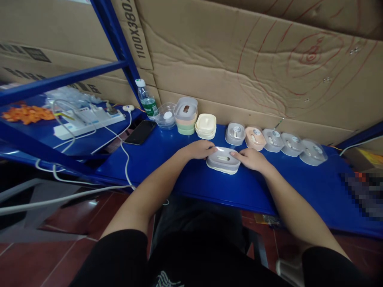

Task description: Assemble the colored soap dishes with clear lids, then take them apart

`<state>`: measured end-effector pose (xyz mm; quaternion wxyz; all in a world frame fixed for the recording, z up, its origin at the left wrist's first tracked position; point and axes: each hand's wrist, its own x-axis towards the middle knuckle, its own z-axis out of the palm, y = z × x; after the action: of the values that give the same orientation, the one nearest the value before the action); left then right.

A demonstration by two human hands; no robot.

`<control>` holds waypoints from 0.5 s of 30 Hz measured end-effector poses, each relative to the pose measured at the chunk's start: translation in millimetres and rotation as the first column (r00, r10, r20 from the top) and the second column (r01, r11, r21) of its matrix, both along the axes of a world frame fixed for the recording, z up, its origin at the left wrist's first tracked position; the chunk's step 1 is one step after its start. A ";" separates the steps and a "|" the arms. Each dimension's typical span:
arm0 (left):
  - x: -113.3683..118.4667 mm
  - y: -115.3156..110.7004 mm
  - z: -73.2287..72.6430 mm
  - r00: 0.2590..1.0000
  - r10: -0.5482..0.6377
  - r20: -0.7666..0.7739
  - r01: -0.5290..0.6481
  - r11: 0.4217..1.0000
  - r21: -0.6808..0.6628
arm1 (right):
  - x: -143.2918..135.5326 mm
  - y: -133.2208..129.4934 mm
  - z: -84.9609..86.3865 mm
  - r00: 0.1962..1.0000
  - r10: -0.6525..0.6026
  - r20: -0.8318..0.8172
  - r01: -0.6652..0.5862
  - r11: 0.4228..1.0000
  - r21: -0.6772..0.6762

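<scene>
My left hand (201, 150) and my right hand (253, 159) grip opposite ends of a grey plastic box (224, 159) with an oval slot in its top. A cream layer shows along the box's bottom edge, at the blue tabletop. Both thumbs lie on the upper rim; the other fingers are partly hidden. Just beyond my left hand stands a stack of cream lids (206, 124). Left of it is a stack of grey, peach and green trays (186, 113). Behind my right hand, a row of lidded boxes includes a peach one (255, 138) among several grey ones (273, 140).
A clear plastic bowl (166, 116), a water bottle (147, 99) and a phone (140, 132) sit at the back left. A power strip (89, 121) with white cables and orange pieces (28, 114) lie beyond the blue post. Cardboard (209, 59) walls the back.
</scene>
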<state>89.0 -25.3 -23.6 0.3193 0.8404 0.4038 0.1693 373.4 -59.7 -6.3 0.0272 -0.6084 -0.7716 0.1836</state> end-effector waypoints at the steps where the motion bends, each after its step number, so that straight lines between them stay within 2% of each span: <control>1: 0.0 0.0 -0.5 1.000 -0.005 0.002 0.005 1.000 -0.014 | 0.7 0.2 -0.8 0.999 -0.010 -0.033 0.009 1.000 -0.030; 3: -0.7 -0.2 0.2 1.000 0.001 -0.005 -0.002 1.000 -0.030 | 2.0 0.5 -2.7 0.994 -0.035 -0.103 0.026 0.996 -0.090; 5: -1.8 -0.2 1.7 0.999 0.031 -0.018 -0.031 1.000 -0.004 | 2.8 0.8 -4.5 0.987 -0.045 -0.154 0.031 0.995 -0.094; 10: -1.9 1.8 0.9 0.994 0.097 -0.044 -0.088 0.979 0.182 | 2.2 1.4 -5.6 0.997 -0.013 -0.077 0.019 0.997 0.077; 12: -1.0 2.3 -0.8 0.995 0.092 -0.047 -0.080 0.974 0.211 | 1.4 1.0 -6.0 0.998 0.024 -0.061 -0.017 0.993 0.117; 15: -0.1 2.3 -1.8 0.997 0.073 -0.015 -0.068 0.974 0.217 | 0.1 -0.1 -7.2 0.989 0.084 -0.120 -0.070 0.990 0.118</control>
<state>88.9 -22.9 -25.3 0.2153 0.8573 0.4160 0.2136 373.6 -59.8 -13.6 0.1029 -0.5629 -0.8006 0.1779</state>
